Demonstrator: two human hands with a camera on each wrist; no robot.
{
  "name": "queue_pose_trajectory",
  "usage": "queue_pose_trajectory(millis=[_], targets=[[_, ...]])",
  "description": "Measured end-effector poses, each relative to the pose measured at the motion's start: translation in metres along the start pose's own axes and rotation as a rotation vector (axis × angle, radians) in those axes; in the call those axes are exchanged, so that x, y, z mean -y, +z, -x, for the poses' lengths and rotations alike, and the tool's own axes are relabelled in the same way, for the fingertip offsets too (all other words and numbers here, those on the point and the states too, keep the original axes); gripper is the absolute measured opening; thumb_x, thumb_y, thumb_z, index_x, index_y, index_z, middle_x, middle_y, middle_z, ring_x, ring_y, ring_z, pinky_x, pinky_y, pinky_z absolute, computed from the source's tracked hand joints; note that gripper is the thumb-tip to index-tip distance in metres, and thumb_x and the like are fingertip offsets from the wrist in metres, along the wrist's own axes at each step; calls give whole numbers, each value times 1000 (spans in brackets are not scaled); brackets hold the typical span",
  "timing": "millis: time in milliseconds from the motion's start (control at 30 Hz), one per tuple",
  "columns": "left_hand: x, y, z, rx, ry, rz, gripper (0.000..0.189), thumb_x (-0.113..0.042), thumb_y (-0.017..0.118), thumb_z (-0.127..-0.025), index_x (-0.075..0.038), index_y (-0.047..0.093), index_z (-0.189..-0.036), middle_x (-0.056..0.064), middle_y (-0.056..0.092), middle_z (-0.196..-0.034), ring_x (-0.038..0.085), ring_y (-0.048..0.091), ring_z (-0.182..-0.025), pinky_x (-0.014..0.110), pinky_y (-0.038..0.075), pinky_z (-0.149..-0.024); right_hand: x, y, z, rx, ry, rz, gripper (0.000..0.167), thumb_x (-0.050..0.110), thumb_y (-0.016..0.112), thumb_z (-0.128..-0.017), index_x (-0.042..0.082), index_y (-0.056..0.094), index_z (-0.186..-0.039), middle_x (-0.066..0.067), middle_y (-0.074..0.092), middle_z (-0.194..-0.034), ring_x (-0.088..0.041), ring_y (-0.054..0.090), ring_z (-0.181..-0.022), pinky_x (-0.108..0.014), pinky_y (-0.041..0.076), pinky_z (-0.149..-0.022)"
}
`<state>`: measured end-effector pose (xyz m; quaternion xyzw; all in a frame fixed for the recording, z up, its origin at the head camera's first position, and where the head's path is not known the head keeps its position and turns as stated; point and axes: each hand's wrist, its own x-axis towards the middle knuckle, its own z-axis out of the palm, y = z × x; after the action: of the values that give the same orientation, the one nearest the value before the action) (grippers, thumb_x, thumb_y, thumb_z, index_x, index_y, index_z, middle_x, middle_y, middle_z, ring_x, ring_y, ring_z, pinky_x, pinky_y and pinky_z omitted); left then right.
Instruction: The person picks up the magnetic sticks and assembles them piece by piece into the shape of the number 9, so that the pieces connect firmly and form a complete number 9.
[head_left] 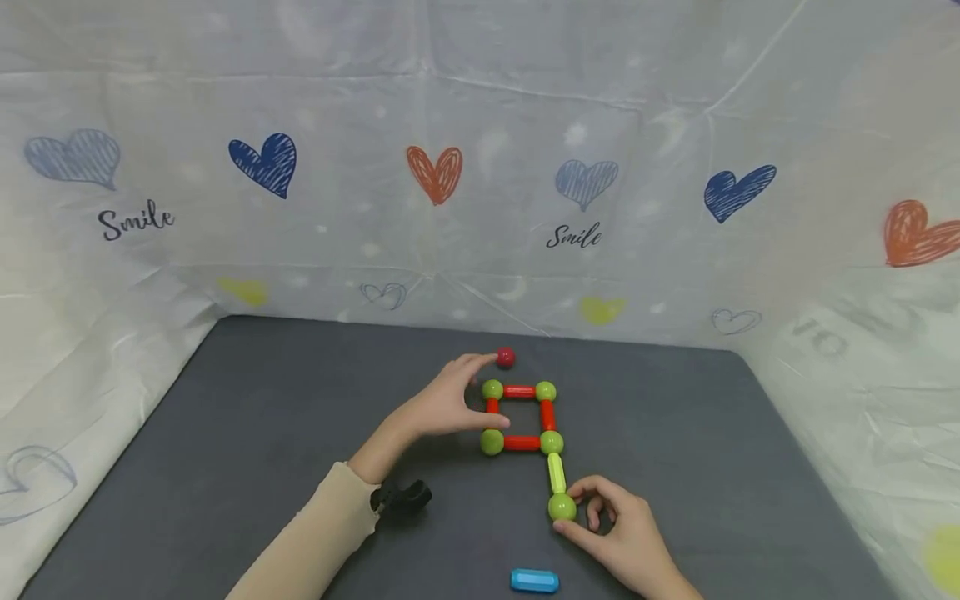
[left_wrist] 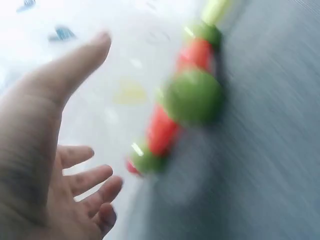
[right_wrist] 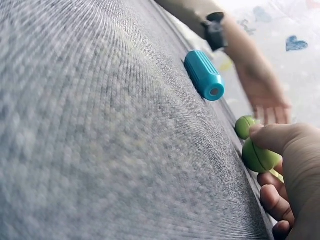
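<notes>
Green balls and red sticks (head_left: 521, 443) form a square on the dark table. From its near right ball (head_left: 551, 442) a yellow-green stick (head_left: 557, 473) runs toward the person and ends in another green ball (head_left: 562, 507). My right hand (head_left: 626, 533) pinches that end ball between thumb and fingers; the ball also shows in the right wrist view (right_wrist: 260, 156). My left hand (head_left: 442, 402) spreads thumb and fingers over the square's left side, holding nothing. Its fingertips are near a red ball (head_left: 506, 357) behind the square; contact cannot be told. The left wrist view is blurred.
A blue ribbed stick (head_left: 535, 581) lies by itself near the front, left of my right hand. The dark table (head_left: 247, 433) meets a pale sheet (head_left: 495, 267) printed with hearts at its back and sides. A black band (head_left: 401, 497) circles my left wrist.
</notes>
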<state>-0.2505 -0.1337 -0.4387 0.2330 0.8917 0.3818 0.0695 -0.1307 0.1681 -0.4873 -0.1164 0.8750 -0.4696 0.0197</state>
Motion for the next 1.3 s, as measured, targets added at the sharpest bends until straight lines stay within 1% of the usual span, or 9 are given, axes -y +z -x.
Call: queue_pose_trajectory(millis=[67, 133, 300, 500, 733, 933, 1100, 1200, 1300], targets=[[14, 3, 6, 37, -49, 0, 112, -54, 86, -85, -14, 25, -170, 12, 36, -166, 29, 50, -132, 55, 46, -107, 0, -1, 1, -8, 6, 4, 34, 28, 97, -77, 22, 73, -101, 6, 54, -69, -5, 48, -60, -22, 38, -55], [26, 8, 9, 73, -63, 4, 119, -54, 88, -82, -15, 20, -171, 11, 33, -169, 28, 48, -136, 56, 44, -111, -1, -1, 1, -7, 7, 12, 35, 28, 97, -77, 22, 73, -101, 6, 54, -70, -5, 48, -61, -22, 38, -56], [43, 17, 13, 75, -16, -1, 118, -52, 92, -80, -16, 25, -171, 9, 36, -169, 28, 46, -137, 56, 42, -112, 0, 0, 0, 8, -6, 24, 36, 30, 97, -78, 21, 73, -103, 7, 55, -72, -5, 49, -63, -22, 40, -58], [49, 21, 16, 50, -2, -55, 115, -53, 91, -80, -17, 29, -170, 7, 40, -166, 25, 49, -133, 53, 44, -111, 1, 2, -1, 17, -21, 31, 37, 31, 97, -77, 22, 72, -102, 7, 55, -72, -4, 49, -63, -22, 39, -59], [49, 21, 13, 41, 26, -96, 113, -57, 89, -81, -18, 30, -169, 5, 45, -163, 21, 51, -126, 50, 45, -108, -1, 3, 0, -3, -48, 51, 37, 31, 97, -76, 24, 72, -101, 9, 56, -74, -4, 47, -63, -23, 40, -59], [49, 21, 13, 36, 27, -104, 112, -57, 89, -81, -17, 32, -169, 5, 46, -163, 20, 52, -125, 50, 46, -108, -1, -2, -5, -40, -56, 10, 33, 32, 95, -81, 24, 73, -103, 9, 65, -84, -6, 51, -62, -24, 41, -58], [48, 20, 15, 25, 30, -109, 112, -57, 89, -81, -17, 33, -168, 5, 47, -161, 20, 52, -124, 50, 46, -107, -12, -10, -29, -80, -143, 30, 37, 31, 91, -86, 19, 71, -114, 6, 70, -99, -9, 54, -72, -25, 41, -65], [47, 20, 15, 23, 31, -106, 111, -56, 89, -81, -17, 33, -168, 5, 49, -160, 20, 52, -123, 50, 46, -107, -24, -14, -56, -102, -246, 43, 44, 23, 89, -89, 13, 68, -126, 0, 72, -109, -13, 53, -79, -27, 39, -70], [46, 21, 16, 26, 35, -109, 111, -56, 89, -81, -16, 33, -168, 5, 48, -160, 20, 53, -123, 50, 46, -107, -33, -17, -86, -101, -325, 60, 54, 19, 86, -91, 7, 63, -138, -7, 69, -110, -16, 50, -78, -29, 37, -69]])
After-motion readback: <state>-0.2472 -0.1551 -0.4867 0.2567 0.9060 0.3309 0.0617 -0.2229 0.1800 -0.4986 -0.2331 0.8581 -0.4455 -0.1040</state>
